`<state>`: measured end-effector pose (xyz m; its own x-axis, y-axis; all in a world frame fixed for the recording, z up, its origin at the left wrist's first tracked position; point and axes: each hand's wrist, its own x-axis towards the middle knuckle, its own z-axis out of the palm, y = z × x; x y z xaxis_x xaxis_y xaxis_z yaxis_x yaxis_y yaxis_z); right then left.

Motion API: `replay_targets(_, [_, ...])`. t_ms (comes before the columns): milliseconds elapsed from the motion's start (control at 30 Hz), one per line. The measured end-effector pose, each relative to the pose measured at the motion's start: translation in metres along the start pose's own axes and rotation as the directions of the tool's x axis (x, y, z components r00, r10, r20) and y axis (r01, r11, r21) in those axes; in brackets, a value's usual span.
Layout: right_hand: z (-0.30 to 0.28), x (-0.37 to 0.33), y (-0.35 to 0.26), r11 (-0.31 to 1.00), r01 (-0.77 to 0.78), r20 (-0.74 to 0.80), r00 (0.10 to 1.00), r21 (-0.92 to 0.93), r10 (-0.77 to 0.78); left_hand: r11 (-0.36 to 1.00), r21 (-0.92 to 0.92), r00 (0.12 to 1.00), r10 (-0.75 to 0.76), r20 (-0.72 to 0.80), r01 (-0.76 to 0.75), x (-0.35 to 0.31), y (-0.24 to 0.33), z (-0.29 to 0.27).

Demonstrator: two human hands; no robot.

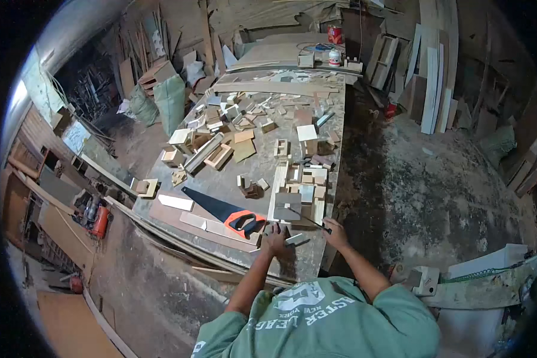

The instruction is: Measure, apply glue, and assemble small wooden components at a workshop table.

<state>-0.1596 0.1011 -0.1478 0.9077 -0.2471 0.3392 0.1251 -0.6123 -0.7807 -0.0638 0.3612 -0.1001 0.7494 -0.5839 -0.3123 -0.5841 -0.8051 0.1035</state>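
Observation:
My left hand (274,240) lies with its fingers stretched forward at the near edge of the workbench (215,179). A small white strip (294,239) is beside its thumb side; I cannot tell whether they touch. Just ahead and to the left is a handsaw (221,215) with a dark blade and an orange-and-black handle. My right hand (336,232) is closed round the dark end of a thin rod-like tool (309,220). Its far end reaches over a grey-brown flat piece (287,206) by several small wooden blocks (314,176).
Wood offcuts and small boxes (219,156) cover the bench's middle and far part. Long boards (203,228) lie along its near left edge. At the far end stand a red can (335,34) and a white tub (335,58). Planks (431,89) lean at the right wall.

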Motion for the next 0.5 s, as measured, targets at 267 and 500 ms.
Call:
replay_targets(267, [-0.024, -0.049, 0.009, 0.999, -0.048, -0.023, 0.999, 0.020, 0.048, 0.974, 0.143, 0.958, 0.204, -0.203, -0.177, -0.031, 0.029, 0.015])
replay_targets(500, [-0.063, -0.090, 0.019, 0.980, -0.198, 0.050, 0.979, -0.016, 0.199, 0.946, 0.046, 0.940, 0.325, -0.104, -0.322, -0.035, 0.025, 0.058])
